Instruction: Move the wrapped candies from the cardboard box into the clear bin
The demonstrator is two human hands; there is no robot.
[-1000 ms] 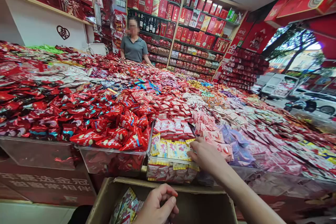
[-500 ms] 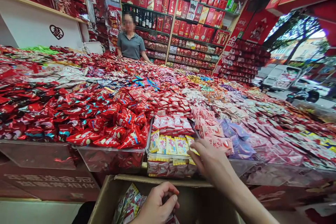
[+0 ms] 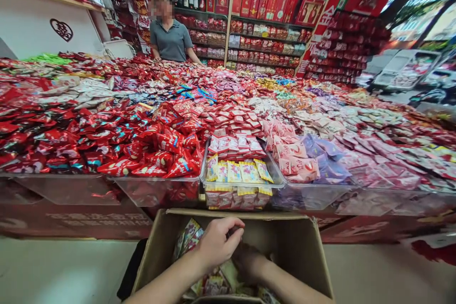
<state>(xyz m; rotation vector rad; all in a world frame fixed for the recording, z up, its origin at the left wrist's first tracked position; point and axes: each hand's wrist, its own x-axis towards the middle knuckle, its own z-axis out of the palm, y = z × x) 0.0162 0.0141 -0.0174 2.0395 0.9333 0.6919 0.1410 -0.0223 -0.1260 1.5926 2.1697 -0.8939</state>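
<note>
My left hand (image 3: 220, 241) hovers over the open cardboard box (image 3: 322, 256), its fingers curled in with the thumb against them. Whatever it may hold is hidden from me. Down inside the box, in shadow, my right hand (image 3: 249, 262) is among small candy packets (image 3: 215, 285); its fingers are blurred and hidden. Yellow-and-white candy packets (image 3: 233, 171) stand in a row at the front of a clear plastic bin (image 3: 245, 185) just beyond the box. Behind that row lie red-and-white packets (image 3: 237, 144).
Bins of red candy bags (image 3: 164, 147) lie to the left, pink bags (image 3: 294, 156) and purple bags (image 3: 326, 164) to the right. A person (image 3: 171, 40) in a grey shirt stands behind the display. Shelves (image 3: 228, 47) of boxes and bottles line the back.
My right hand has left the yellow packets at the clear bin and moved down into the box. My left hand stays curled over the box. The view has tilted down.
</note>
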